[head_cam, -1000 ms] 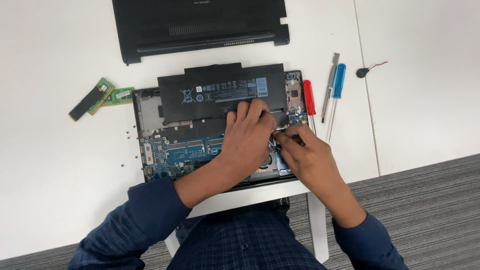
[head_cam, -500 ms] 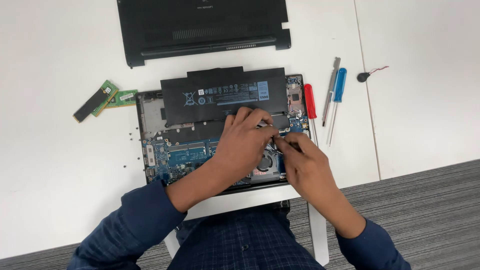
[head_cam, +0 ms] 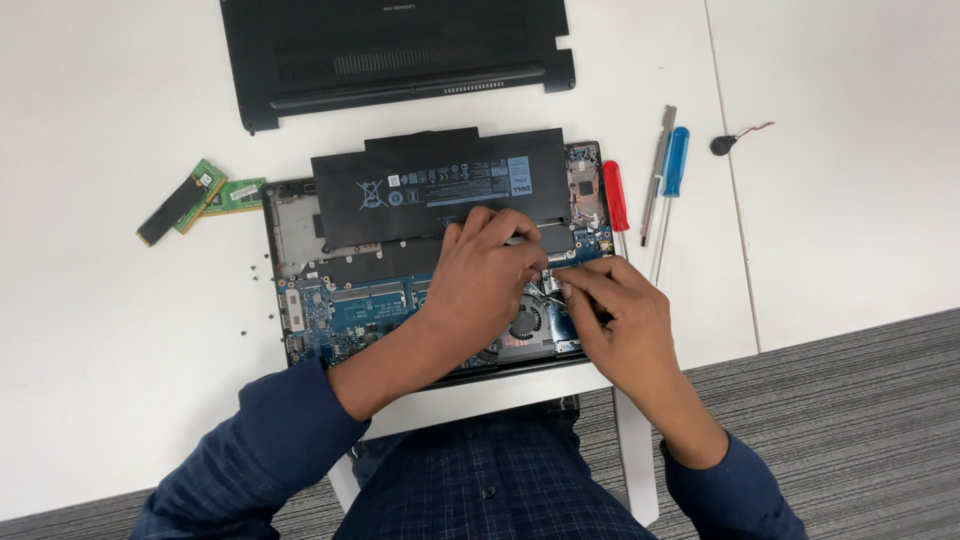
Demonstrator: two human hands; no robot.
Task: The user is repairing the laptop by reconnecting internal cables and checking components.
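An opened laptop (head_cam: 300,300) lies bottom-up on the white table, its circuit board and fan (head_cam: 525,325) exposed. A flat black battery (head_cam: 430,185) sits across its upper half. My left hand (head_cam: 480,280) covers the middle of the board, bent fingers resting at the battery's lower edge; what is under them is hidden. Just right of it, my right hand (head_cam: 620,320) pinches thumb and forefinger on a small part beside the fan, near thin wires.
The laptop's black bottom cover (head_cam: 400,55) lies at the back. Two green memory sticks (head_cam: 195,200) lie to the left, with tiny screws (head_cam: 260,265) scattered nearby. A red screwdriver (head_cam: 615,195), blue screwdriver (head_cam: 672,170), metal tool (head_cam: 658,175) and coin cell with wire (head_cam: 725,143) lie to the right.
Both hands stay at the same spot by the fan, with only small finger shifts. The view has drifted a little, so the laptop sits slightly lower in frame.
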